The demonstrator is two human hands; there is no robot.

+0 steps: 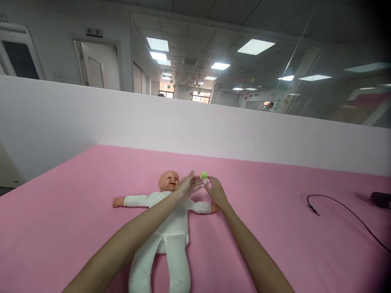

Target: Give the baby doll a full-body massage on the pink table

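A doll (172,221) with a bare head and a white cloth body lies on its back on the pink surface, arms spread. Over the doll's shoulder, beside its face, my left hand (190,185) is open, fingers stretched to the right and palm turned toward my right hand. My right hand (217,192) is above the doll's hand on that side, with thumb and fingers curled at a small pale bottle with a bright green top (204,175). It appears to grip the bottle's lower part, which is partly hidden. The left fingertips are close to the bottle.
The pink tabletop (262,236) backs onto a low white partition (214,130) with glass above. At the right lies a thin black cable (339,203), near a dark object (381,199) at the frame edge. A door (97,69) stands beyond at the left.
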